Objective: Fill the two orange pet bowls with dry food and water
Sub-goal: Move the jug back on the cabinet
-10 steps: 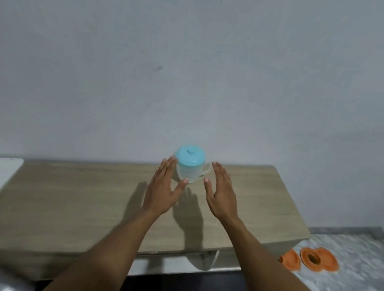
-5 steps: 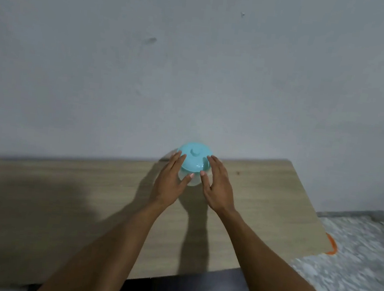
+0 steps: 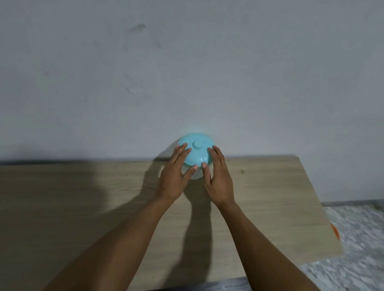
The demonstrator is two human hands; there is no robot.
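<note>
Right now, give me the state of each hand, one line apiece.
Left hand: open, fingers spread against the left side of the blue-lidded container.
Right hand: open, fingers against its right side; no firm grip visible yet.

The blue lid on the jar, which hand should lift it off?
Probably the right hand: its fingers already rest on the blue lid beside the knob. The left hand cups the jar's side lower down, so it can steady it.
</note>
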